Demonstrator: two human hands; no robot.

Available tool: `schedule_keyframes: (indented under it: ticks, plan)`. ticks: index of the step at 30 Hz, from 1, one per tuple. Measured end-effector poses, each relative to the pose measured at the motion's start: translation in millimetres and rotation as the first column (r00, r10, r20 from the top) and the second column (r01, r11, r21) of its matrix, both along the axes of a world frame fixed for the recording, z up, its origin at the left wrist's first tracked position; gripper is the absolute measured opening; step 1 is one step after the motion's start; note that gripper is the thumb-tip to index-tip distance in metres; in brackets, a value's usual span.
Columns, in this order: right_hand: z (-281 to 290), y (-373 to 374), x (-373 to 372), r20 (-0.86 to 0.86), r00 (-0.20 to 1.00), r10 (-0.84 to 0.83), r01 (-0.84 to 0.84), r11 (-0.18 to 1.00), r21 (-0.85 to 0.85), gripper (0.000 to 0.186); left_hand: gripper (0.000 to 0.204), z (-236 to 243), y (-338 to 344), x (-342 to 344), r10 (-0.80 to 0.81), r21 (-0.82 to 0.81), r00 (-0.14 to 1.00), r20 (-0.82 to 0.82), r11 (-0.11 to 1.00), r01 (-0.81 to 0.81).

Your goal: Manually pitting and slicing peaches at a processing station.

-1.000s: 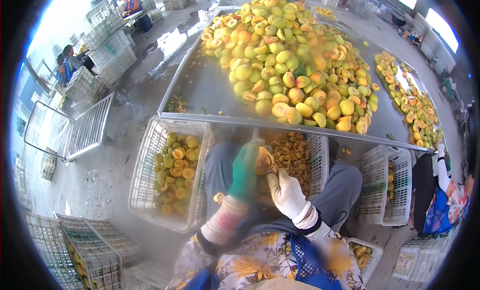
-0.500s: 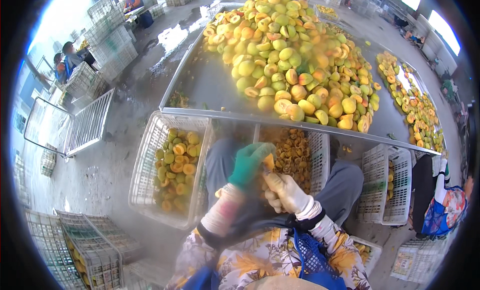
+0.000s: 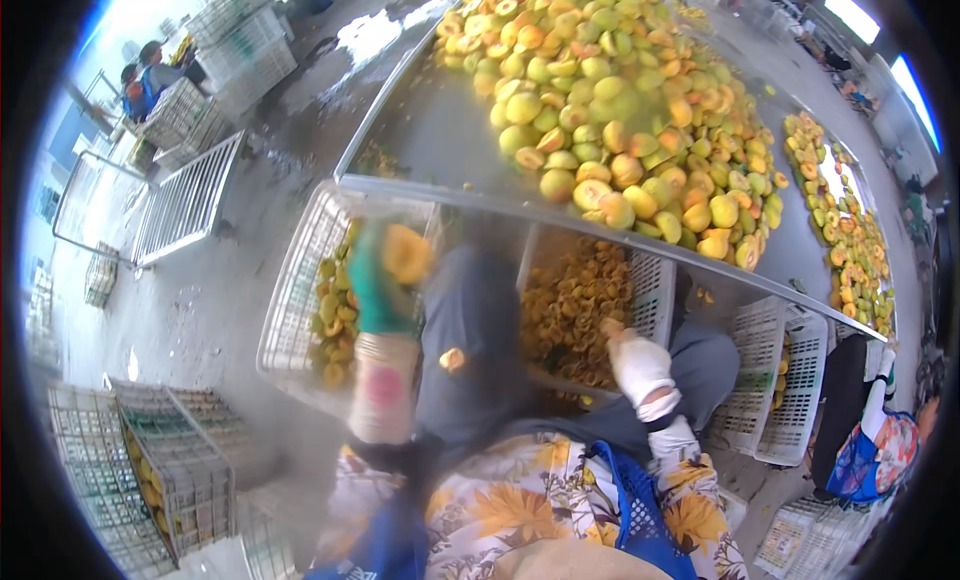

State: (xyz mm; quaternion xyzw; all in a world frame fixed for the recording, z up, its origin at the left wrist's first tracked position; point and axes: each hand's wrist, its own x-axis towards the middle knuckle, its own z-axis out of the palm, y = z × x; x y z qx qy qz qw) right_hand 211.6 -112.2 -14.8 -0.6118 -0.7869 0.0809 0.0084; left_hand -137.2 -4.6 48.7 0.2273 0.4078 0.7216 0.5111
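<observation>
My left hand (image 3: pixel 378 285), in a green glove and blurred by motion, holds a yellow peach half (image 3: pixel 407 254) over the white plastic crate (image 3: pixel 281 315) on my left, in which several peach halves (image 3: pixel 332 315) lie. My right hand (image 3: pixel 640 368), in a whitish glove, hangs at the right side of a second crate (image 3: pixel 652 290), filled with brownish fruit scraps (image 3: pixel 575 315). Its fingers look closed; what they hold, if anything, I cannot make out. A small pale fruit piece (image 3: pixel 452 360) shows against my left trouser leg; whether it rests there or is falling, I cannot tell.
A metal table (image 3: pixel 440 140) ahead bears a big heap of peaches (image 3: pixel 600 100), many halved, and a smaller pile (image 3: pixel 842 230) at right. Crates (image 3: pixel 790 380) stand right, others (image 3: pixel 185 470) lower left. A trolley (image 3: pixel 190 200) stands far left. A person (image 3: pixel 885 445) sits at right.
My hands, together at the middle before, have moved apart: the left swung left over the peach crate with the peach half, the right shifted right. The view has tilted slightly.
</observation>
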Motion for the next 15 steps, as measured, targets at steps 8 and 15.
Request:
schedule_keyframes:
  ticks: [8,15]
  plan:
    - [46.3,6.6,-142.8,-0.085,0.827,0.556,-0.525,0.817,0.239,0.027,0.028,-9.6,-29.1,-96.2,0.147,-0.171,0.832,-0.534,0.945,-0.277]
    - [55.8,19.9,-119.5,-0.128,0.925,0.357,-0.334,0.927,0.17,0.028,0.039,-51.0,-1.5,-129.2,-0.149,-0.365,0.542,-0.827,0.875,-0.317]
